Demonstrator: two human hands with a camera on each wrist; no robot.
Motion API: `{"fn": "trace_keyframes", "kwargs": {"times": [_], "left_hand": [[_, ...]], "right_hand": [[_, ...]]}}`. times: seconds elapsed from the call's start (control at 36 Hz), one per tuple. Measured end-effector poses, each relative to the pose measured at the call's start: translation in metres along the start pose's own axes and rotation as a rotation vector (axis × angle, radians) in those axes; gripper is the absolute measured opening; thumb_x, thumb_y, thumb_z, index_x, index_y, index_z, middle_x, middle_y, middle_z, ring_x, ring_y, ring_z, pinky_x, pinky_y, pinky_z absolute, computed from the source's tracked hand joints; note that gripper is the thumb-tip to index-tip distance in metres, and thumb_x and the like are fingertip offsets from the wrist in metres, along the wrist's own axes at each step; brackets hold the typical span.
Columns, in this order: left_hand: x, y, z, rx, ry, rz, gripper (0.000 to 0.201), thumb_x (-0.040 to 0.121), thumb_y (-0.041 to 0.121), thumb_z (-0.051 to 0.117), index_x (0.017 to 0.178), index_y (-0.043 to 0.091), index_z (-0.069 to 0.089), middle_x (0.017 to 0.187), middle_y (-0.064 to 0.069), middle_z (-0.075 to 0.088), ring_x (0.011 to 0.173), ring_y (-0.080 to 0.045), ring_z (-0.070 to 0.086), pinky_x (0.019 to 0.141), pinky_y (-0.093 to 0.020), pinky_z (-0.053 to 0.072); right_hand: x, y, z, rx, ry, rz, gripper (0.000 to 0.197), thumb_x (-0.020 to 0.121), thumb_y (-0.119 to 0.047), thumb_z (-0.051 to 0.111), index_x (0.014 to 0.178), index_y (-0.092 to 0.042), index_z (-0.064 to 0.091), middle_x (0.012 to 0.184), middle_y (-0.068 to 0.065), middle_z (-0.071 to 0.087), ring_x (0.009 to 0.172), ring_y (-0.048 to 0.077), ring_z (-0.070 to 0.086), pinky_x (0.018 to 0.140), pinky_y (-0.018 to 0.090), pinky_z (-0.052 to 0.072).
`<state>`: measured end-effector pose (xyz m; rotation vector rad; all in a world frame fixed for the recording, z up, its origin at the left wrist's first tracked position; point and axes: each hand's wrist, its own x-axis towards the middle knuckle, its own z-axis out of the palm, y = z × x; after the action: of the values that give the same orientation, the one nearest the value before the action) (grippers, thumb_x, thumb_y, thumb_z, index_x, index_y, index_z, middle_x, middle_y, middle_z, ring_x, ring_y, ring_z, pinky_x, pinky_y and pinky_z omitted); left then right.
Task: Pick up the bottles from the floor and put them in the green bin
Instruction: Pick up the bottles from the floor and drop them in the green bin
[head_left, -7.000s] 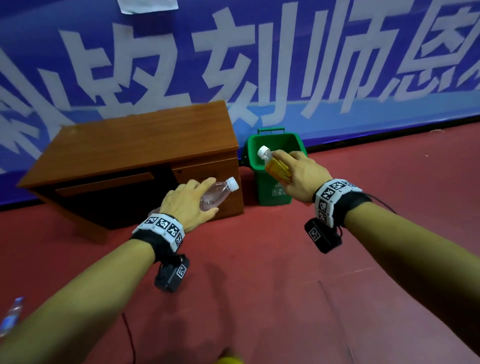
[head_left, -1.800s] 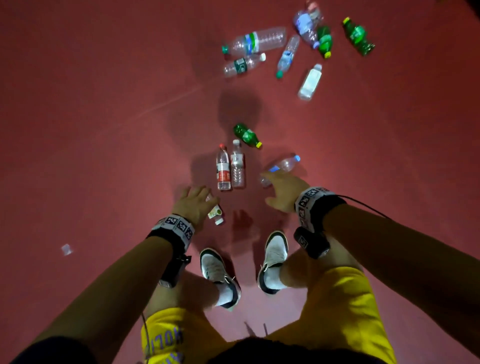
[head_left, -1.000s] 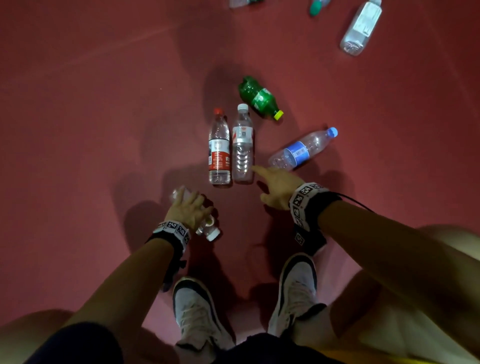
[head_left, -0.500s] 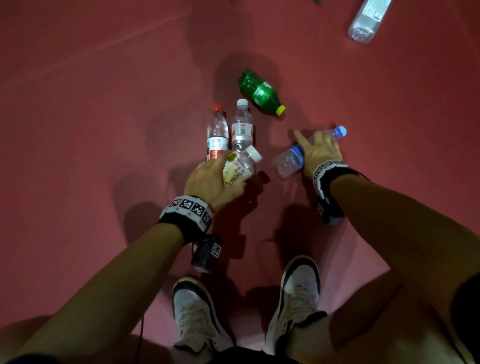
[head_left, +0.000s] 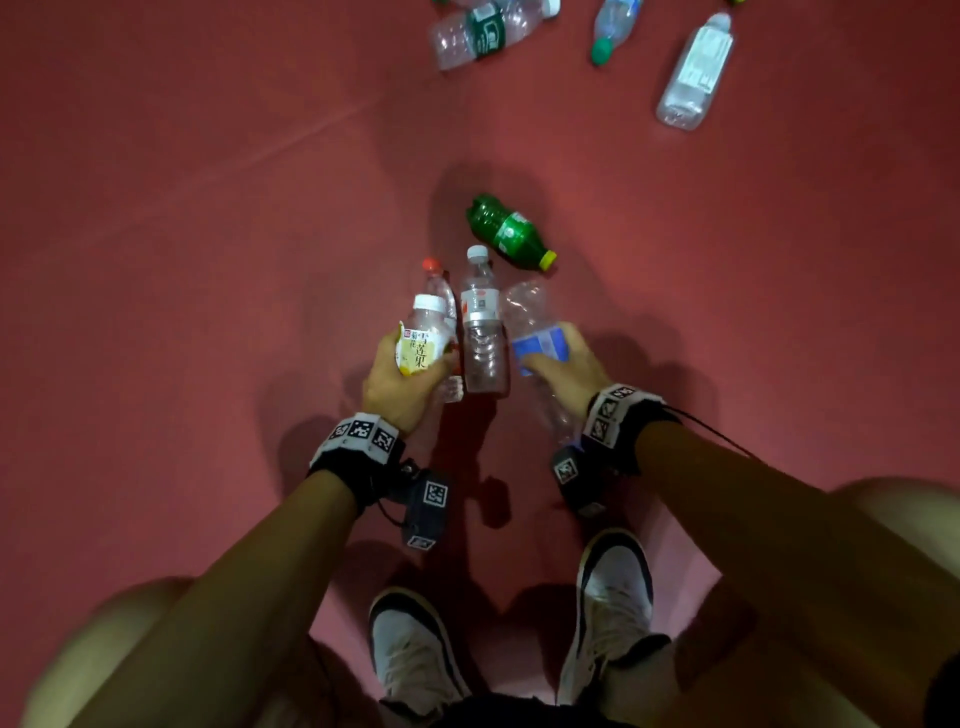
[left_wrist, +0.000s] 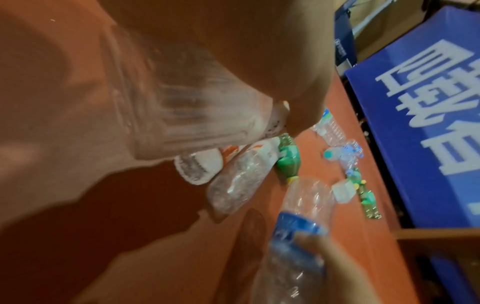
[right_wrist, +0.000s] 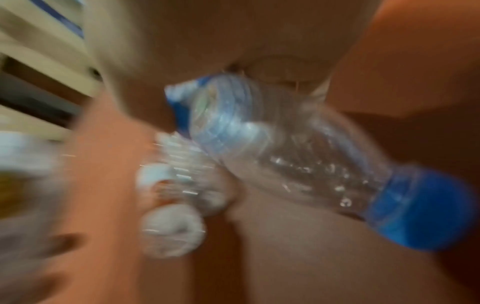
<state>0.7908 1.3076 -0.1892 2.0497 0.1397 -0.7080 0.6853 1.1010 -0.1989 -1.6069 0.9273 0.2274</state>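
Yellow-labelled bottle (head_left: 422, 338) and blue-labelled bottle (head_left: 535, 332) gripped by curled fingers (head_left: 540, 359).

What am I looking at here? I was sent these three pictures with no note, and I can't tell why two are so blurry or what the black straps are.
No machine: a person crouching on a red floor, with a camera strapped to each wrist and one on the head. The sharp picture is the head view; the blurry two look along each hand. The left hand grips a yellow-labelled bottle; the right hand grips a blue-labelled bottle. Three more bottles lie near the hands: a clear bottle, a red-capped bottle and a green bottle.
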Motion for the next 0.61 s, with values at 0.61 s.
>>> {"fn": "trace_keyframes", "kwargs": {"times": [0.61], "left_hand": [[-0.222, 0.466, -0.121, 0.452, -0.174, 0.428, 0.069, 0.076, 0.055, 0.067, 0.134, 0.038, 0.034, 0.103, 0.001, 0.069, 0.086, -0.024, 0.068, 0.078, -0.035, 0.054]], "right_hand": [[-0.295, -0.383, -0.225, -0.474, 0.314, -0.332, 0.083, 0.069, -0.041, 0.069, 0.142, -0.043, 0.03, 0.11, 0.0, 0.062, 0.096, 0.03, 0.059, 0.081, 0.035, 0.048]]}}
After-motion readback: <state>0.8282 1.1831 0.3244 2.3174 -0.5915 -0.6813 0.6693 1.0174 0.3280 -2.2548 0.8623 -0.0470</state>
